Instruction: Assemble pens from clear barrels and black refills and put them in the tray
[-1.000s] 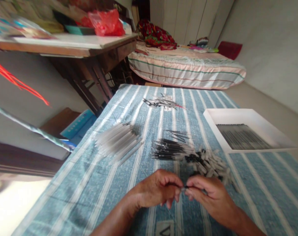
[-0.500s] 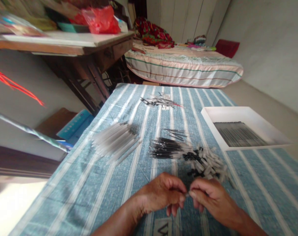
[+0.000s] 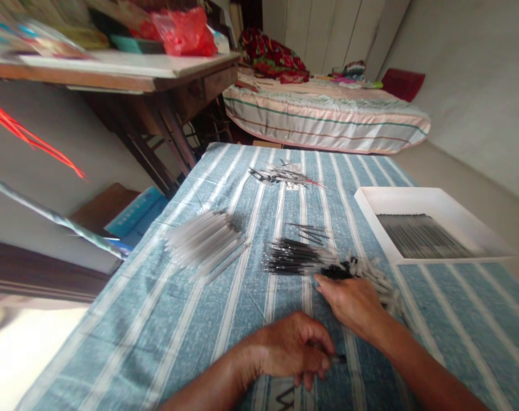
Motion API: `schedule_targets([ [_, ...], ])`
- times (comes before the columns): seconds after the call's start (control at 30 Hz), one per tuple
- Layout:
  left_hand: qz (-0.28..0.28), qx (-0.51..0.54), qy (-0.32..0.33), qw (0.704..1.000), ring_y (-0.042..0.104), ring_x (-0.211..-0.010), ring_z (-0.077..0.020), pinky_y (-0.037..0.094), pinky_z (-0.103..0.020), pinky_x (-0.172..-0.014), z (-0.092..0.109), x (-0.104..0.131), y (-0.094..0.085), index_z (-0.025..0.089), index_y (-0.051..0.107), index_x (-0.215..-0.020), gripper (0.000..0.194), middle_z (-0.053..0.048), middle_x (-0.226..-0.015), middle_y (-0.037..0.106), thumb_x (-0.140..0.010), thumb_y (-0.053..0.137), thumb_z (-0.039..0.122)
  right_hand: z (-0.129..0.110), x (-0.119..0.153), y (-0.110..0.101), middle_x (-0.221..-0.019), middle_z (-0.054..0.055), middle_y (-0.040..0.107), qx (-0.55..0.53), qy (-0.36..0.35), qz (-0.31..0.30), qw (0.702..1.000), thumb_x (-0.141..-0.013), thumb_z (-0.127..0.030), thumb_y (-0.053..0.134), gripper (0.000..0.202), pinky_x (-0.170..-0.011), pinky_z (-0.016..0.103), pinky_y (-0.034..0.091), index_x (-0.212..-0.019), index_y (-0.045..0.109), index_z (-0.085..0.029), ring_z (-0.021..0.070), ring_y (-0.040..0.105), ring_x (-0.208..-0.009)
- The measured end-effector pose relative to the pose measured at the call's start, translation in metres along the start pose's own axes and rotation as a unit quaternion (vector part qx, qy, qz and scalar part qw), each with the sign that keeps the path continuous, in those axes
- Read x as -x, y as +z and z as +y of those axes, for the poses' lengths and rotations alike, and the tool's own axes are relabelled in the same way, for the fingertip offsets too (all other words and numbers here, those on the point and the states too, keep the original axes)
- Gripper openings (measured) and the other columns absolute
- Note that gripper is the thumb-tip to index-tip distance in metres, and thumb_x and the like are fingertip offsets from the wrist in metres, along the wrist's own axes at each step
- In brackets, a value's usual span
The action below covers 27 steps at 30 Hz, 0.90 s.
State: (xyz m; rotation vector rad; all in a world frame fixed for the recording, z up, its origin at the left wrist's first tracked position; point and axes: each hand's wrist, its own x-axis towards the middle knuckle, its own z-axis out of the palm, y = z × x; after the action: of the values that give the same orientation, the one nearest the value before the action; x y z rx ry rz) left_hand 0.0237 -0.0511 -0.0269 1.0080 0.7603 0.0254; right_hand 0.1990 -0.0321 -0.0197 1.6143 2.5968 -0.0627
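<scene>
My left hand (image 3: 300, 351) is closed in a pinch above the cloth near the front. A small dark piece with a black end (image 3: 338, 358) sticks out from its fingertips; its full shape is hidden. Forward and to the right, my right hand (image 3: 355, 302) reaches palm down to a pile of small black parts (image 3: 337, 270), its thumb stretched left and its other fingers partly hidden. Short whitish pieces (image 3: 381, 282) lie beside that hand. Left of the pile is a bundle of thin black-and-clear sticks that look like pen refills (image 3: 291, 256).
Translucent white tubes (image 3: 208, 240) lie at left on the striped cloth (image 3: 190, 337). A white box (image 3: 465, 214) at right holds a row of dark sticks (image 3: 422, 234). Farther back is a small heap of mixed thin parts (image 3: 285, 174). A wooden table (image 3: 152, 84) stands beyond the left edge.
My right hand has left my left hand's fingertips and moved forward to the black parts. My left hand stays near its place, with the dark piece now showing. The view has shifted slightly.
</scene>
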Motion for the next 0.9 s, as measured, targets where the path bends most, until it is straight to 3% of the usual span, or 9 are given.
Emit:
schedule_targets([
  [0.2, -0.001, -0.015, 0.002, 1.0, 0.05, -0.042, -0.0092, 0.033, -0.019, -0.039, -0.001, -0.001, -0.001, 0.021, 0.063, -0.074, 0.009, 0.005, -0.058, 0.057, -0.066, 0.059, 0.017, 0.001, -0.003, 0.003, -0.073, 0.008, 0.074, 0.041, 0.01, -0.02, 0.999, -0.093, -0.02, 0.04, 0.032, -0.049, 0.023, 0.038, -0.118, 0.061, -0.021, 0.0202, 0.071, -0.062],
  [0.5, -0.008, -0.055, -0.009, 0.998, 0.046, -0.039, -0.0085, 0.033, -0.019, -0.038, 0.004, 0.0, 0.0, 0.019, 0.057, -0.074, 0.013, 0.005, -0.057, 0.054, -0.062, 0.053, 0.016, 0.005, 0.002, 0.012, -0.082, 0.006, 0.076, 0.006, 0.018, 0.015, 1.0, -0.094, -0.023, 0.04, 0.031, -0.05, 0.023, 0.037, -0.115, 0.064, -0.023, 0.0195, 0.071, -0.066],
  [0.73, -0.011, -0.061, -0.016, 0.998, 0.046, -0.039, -0.0087, 0.033, -0.019, -0.036, 0.006, 0.0, 0.0, 0.019, 0.057, -0.075, 0.014, 0.005, -0.057, 0.054, -0.062, 0.052, 0.016, 0.003, 0.001, 0.009, -0.08, 0.004, 0.075, 0.009, 0.001, -0.007, 1.0, -0.093, -0.02, 0.042, 0.029, -0.05, 0.025, 0.036, -0.11, 0.064, -0.024, 0.0207, 0.071, -0.066],
  [0.9, -0.003, -0.053, -0.014, 0.998, 0.045, -0.039, -0.0087, 0.033, -0.019, -0.037, 0.006, 0.0, 0.001, 0.019, 0.057, -0.074, 0.014, 0.006, -0.056, 0.052, -0.061, 0.052, 0.015, 0.006, 0.003, 0.013, -0.081, 0.002, 0.076, -0.024, 0.007, 0.012, 1.0, -0.092, -0.021, 0.044, 0.027, -0.051, 0.024, 0.037, -0.106, 0.067, -0.025, 0.0188, 0.071, -0.067],
])
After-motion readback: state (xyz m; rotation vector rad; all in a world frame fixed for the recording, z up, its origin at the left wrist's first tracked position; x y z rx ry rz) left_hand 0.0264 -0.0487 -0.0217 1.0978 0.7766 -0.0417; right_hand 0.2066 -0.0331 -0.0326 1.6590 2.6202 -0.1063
